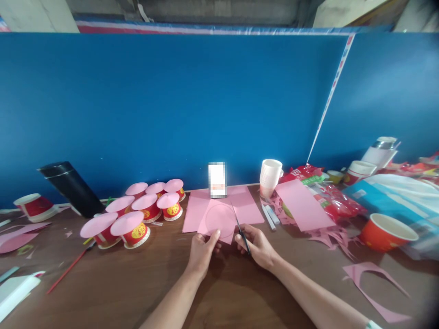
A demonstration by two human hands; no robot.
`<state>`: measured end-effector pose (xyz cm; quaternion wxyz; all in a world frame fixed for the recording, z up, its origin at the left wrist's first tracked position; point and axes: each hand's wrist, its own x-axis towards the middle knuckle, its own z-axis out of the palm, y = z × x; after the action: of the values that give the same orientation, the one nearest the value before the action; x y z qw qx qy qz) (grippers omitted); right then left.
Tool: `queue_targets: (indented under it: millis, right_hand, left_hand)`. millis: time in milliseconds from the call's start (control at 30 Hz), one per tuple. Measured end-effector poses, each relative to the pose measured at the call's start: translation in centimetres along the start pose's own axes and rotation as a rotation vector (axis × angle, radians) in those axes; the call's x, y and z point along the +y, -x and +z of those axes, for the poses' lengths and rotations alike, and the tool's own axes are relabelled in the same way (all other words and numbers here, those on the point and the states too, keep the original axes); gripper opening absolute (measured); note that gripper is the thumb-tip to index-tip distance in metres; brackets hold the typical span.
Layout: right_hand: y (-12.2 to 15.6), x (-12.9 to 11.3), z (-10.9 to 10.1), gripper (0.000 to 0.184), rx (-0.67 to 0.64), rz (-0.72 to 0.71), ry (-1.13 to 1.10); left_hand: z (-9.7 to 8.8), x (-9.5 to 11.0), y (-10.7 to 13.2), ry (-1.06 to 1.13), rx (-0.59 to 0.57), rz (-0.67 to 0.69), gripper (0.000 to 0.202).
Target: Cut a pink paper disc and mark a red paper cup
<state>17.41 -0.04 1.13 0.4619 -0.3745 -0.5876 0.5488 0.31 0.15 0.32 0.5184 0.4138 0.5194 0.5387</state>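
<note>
Head view: at six o'clock a circle-marked pink sheet (220, 220) is pinched by the left hand (201, 251), scissors (242, 234) are grasped by the right hand (259, 246) at five o'clock, and pink-topped red cups (147, 213) are grouped at eight.

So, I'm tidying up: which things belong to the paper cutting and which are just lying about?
Seems to belong: circle-marked pink sheet, scissors, probably pink-topped cups.
Apparently just lying about: black flask, red stick, orange cup, pink offcut.
</note>
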Motion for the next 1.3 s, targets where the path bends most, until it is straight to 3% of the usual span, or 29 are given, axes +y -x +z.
queue_targets:
  millis: [1300]
  right_hand:
    - [0.02, 0.11, -0.04, 0.036, 0.007, 0.034, 0.041]
  left_hand:
    - [-0.02, -0.36, -0.05, 0.133, 0.022, -0.052, 0.035]
